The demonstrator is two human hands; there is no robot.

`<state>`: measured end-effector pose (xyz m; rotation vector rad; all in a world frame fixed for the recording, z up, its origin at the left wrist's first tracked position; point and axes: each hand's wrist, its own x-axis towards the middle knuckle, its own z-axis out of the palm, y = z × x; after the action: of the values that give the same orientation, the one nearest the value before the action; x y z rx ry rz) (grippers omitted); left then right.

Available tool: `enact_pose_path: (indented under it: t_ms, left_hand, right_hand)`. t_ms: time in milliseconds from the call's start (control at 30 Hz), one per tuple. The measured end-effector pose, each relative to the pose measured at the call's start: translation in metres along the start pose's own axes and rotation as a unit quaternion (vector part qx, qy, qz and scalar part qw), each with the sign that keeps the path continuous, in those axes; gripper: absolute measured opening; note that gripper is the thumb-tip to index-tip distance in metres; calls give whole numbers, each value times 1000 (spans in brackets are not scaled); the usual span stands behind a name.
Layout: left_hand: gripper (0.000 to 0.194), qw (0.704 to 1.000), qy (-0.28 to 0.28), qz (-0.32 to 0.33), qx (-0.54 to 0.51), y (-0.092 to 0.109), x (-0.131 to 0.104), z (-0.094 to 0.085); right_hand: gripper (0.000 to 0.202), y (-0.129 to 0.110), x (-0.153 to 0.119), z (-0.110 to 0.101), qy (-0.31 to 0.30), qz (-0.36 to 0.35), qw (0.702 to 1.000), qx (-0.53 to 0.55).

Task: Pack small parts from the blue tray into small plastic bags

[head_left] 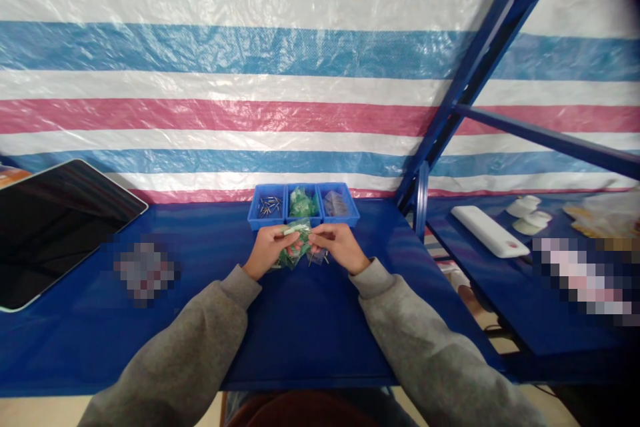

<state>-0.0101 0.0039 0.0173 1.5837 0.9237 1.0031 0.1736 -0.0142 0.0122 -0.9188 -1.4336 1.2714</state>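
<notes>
My left hand (269,248) and my right hand (339,246) meet over the blue table, both closed on a green plastic packet (299,229) between their fingertips. Under the fingers lie more green packets (287,260) and a few small metal pieces, partly hidden by the hands. Just beyond, three blue bins stand side by side. Metal pins are in the left bin (267,221), green packets fill the middle bin (305,221), and clear plastic bags lie in the right bin (341,219).
A large dark-screened tablet (65,227) lies at the left, near a blurred item (145,270). Blue metal frame bars (450,107) rise at the right. On the side table (520,307) are a white power bank (489,231), white round parts (531,213) and plastic bags.
</notes>
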Motion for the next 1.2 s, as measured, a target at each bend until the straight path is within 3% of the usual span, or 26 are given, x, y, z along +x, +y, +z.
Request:
enact_pose_path:
  t_ms: [233,633,900,1067,1200]
  left_hand:
    - [32,999,-37,11,9,7,-2,1]
    - [33,993,-116,-24,-15,14,0,-5]
    - [32,997,-76,-18,-29,6,1,-2]
    - [32,997,-77,-21,-17,7,2,-4]
    - [32,996,-86,-25,-17,5,1,-3]
  right_hand:
    - [31,8,-1,6,30,14,999,41]
    - [28,-4,0,3,94,9,991,90]
    - [30,2,2,-2,56,4,998,42]
    - [25,1,3,-10,28,-20,999,-34]
    - [25,-2,2,-10,-14,7,999,-52]
